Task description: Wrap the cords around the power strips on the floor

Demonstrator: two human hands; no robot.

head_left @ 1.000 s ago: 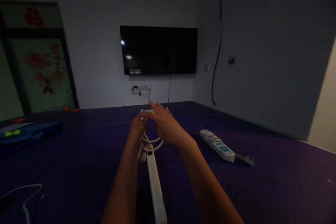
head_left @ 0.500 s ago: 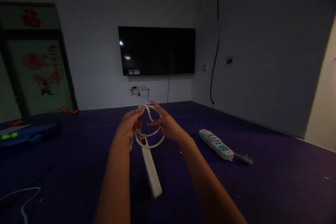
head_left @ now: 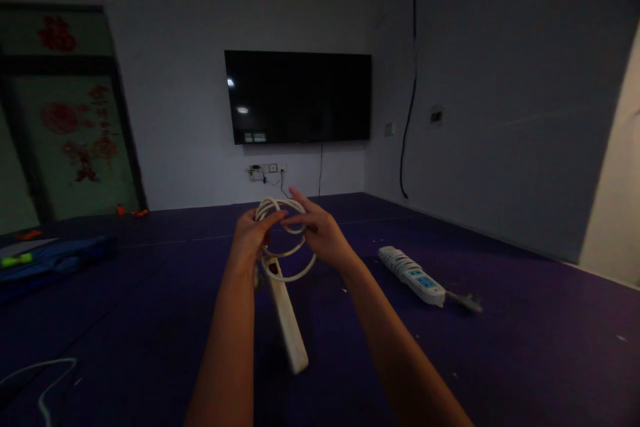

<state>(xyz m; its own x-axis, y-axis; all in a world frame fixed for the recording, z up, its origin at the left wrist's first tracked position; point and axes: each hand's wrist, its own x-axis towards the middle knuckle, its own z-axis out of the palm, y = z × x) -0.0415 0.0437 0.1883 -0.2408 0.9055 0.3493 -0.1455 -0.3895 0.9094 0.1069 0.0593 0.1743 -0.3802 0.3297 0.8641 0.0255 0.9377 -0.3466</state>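
Observation:
My left hand [head_left: 250,235] is closed around one side of a loosely coiled white power cord [head_left: 296,276]. On the coil's other side, my right hand [head_left: 324,232] grips the loops, its index finger stretched upward and its thumb reaching the left thumb. Below the coil a long white power strip [head_left: 288,323] slants toward me, with a dark red switch [head_left: 273,268] near its upper end. The cord's plug is mostly hidden behind my left hand. Some fingers of both hands are out of sight.
To the right lies a second power strip [head_left: 423,283], its cord wrapped round it and its plug [head_left: 470,303] trailing. A loose white cable [head_left: 47,373] is at lower left, blue fabric [head_left: 65,260] beyond it. A television [head_left: 303,97] hangs on the wall above the purple floor [head_left: 525,347].
My hands have come closer together, the left shifting right until the thumbs meet. The upper cord loops are bunched a little tighter. Both power strips are almost where they were.

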